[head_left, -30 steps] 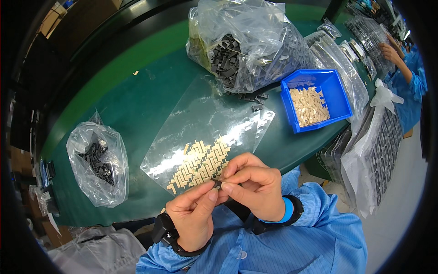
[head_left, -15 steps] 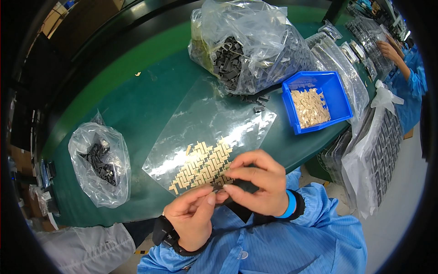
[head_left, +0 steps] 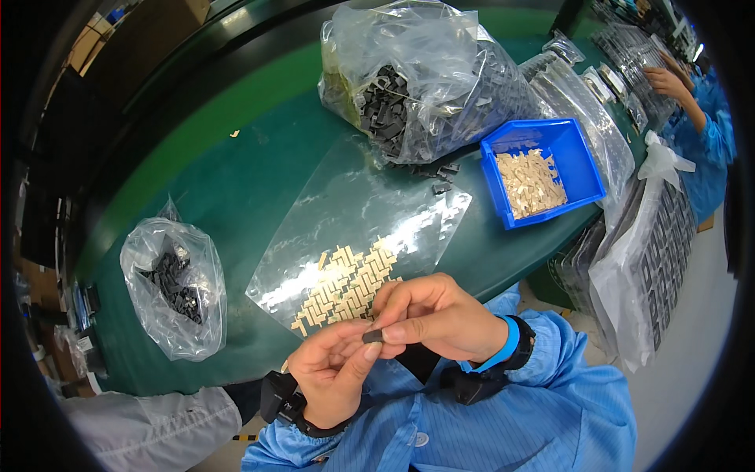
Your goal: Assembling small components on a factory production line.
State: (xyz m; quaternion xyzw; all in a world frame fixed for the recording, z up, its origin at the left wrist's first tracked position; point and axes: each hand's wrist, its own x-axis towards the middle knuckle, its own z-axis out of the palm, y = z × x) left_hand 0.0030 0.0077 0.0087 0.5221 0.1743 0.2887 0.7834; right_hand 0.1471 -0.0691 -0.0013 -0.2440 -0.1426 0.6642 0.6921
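Note:
In front of my chest, my left hand (head_left: 332,371) pinches a small black plastic piece (head_left: 372,337) between thumb and fingers. My right hand (head_left: 444,321) meets it there, thumb and fingertips closed on the same piece from the right. Whether the right fingertips also hold something smaller cannot be made out. Just beyond both hands lies a clear plastic sheet (head_left: 314,211) carrying rows of small tan L-shaped strips (head_left: 346,285). My right hand covers the near right corner of those rows.
A large clear bag (head_left: 448,86) of black pieces stands at the back, with a few loose pieces (head_left: 442,187) before it. To its right sits a blue bin (head_left: 583,177) of tan strips. A smaller bag (head_left: 177,291) of black pieces lies left. Another person's hand (head_left: 667,81) works far right.
My right hand has come down and inward from the tan strips to the black piece, and its fingers have closed on it. My left hand keeps its pinch, and more of the piece shows.

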